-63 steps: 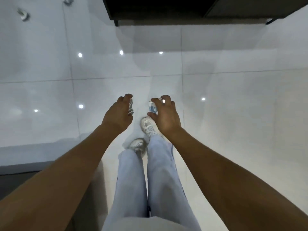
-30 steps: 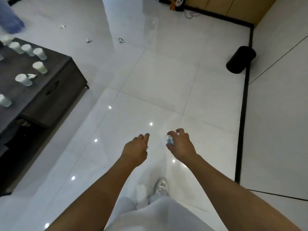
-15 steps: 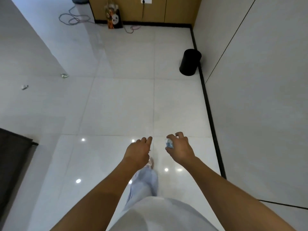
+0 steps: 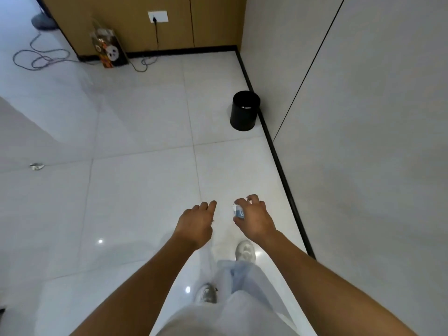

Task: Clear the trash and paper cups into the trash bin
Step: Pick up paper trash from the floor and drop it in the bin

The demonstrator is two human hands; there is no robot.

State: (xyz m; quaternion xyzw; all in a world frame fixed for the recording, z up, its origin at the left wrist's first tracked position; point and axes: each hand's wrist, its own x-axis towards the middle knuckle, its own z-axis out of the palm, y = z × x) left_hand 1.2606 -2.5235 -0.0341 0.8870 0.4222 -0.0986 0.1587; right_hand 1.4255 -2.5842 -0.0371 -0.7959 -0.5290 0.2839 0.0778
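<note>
Floor (image 4: 135,132): big shiny white tiles with small light spots on them.
Wall (image 4: 363,117): grey, on the right, with a black strip along its bottom.
Cabinet (image 4: 145,23): brown wood, at the far end, with a white socket and a black cord hanging down from it.
Legs (image 4: 242,287): light trousers and two white shoes, one foot ahead of the other.
Bin (image 4: 244,110): black and round, standing up on the floor in the far corner, right next to the wall. Something white lies inside it. It is well apart from the hands.
Bag (image 4: 109,49): see-through with a cartoon face, leaning on the cabinet.
Cable (image 4: 41,58): lies in loops on the floor at far left.
Left hand (image 4: 195,223): held out in front, fingers curled in. You cannot tell if it holds anything.
Right hand (image 4: 254,219): held out in front, thumb and fingers closed around the trash.
Trash (image 4: 238,211): a small white and blue crumpled piece, in the right hand, up off the floor.
Scrap (image 4: 36,166): a tiny crumpled bit lying on the floor at far left, far from the bin.
</note>
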